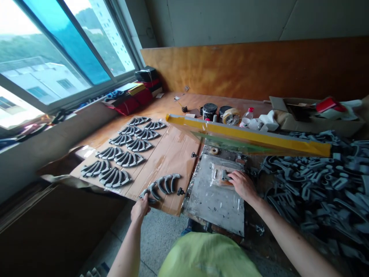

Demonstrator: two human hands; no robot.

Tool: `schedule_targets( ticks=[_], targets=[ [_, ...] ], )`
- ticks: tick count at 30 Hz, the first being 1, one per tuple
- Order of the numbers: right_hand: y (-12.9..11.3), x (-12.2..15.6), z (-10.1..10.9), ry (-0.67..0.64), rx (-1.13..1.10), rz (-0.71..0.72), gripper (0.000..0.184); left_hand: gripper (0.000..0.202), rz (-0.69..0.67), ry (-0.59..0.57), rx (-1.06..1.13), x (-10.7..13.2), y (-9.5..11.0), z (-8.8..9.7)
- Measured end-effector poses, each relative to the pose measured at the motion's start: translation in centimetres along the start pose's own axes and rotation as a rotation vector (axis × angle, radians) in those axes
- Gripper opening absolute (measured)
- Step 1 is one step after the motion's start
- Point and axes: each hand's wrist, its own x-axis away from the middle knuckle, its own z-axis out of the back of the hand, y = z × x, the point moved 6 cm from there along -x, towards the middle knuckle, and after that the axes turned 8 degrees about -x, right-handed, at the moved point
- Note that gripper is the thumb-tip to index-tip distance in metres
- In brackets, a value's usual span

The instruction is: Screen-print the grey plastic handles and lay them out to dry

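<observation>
My left hand [140, 209] is closed on a curved grey handle-like part at the near edge of the cardboard sheet [175, 150]. That part lies at the end of a short fanned row of similar curved grey parts [164, 184]. On a small plastic-wrapped fixture block [216, 175], my right hand [241, 184] pinches another grey part [225, 175]. Only one end of this part shows past my fingers. Under the fixture is a speckled grey metal plate [215, 207]. Several neat fans of curved grey parts [115, 177] rest on the left of the cardboard.
A big heap of loose grey parts [317, 181] covers the right side. A long yellow-edged screen frame [248, 132] slants above the plate. Behind it are dark paint tubs [210, 111], a red-capped bottle [249, 113] and a cardboard box [305, 121]. Black knobs [180, 191] sit beside the plate.
</observation>
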Motion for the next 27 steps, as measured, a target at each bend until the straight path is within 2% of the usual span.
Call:
schedule_targets(
  ticks=[3,8,10,14,27],
  targets=[
    [-1.0,-1.1,-1.1,-0.026,0.055,0.057,0.019,0.048,0.085,0.016,-0.028,0.3,-0.2,-0.5],
    [-1.8,-1.3,-2.0,-0.024,0.128,0.062,0.023,0.043,0.16,0.227,-0.015,2.3,0.2,-1.3],
    [-1.7,-1.0,-2.1,-0.032,0.139,0.063,0.025,0.049,0.18,0.273,0.01,3.0,0.7,-1.8],
    [-1.4,-0.7,-2.0,-0.042,0.125,0.064,0.027,0.067,0.243,0.289,0.035,3.3,1.5,-2.2],
    [-0.8,-0.5,-2.3,-0.004,0.14,0.121,0.028,0.05,0.308,0.328,-0.024,2.4,2.4,-2.0]
  ],
)
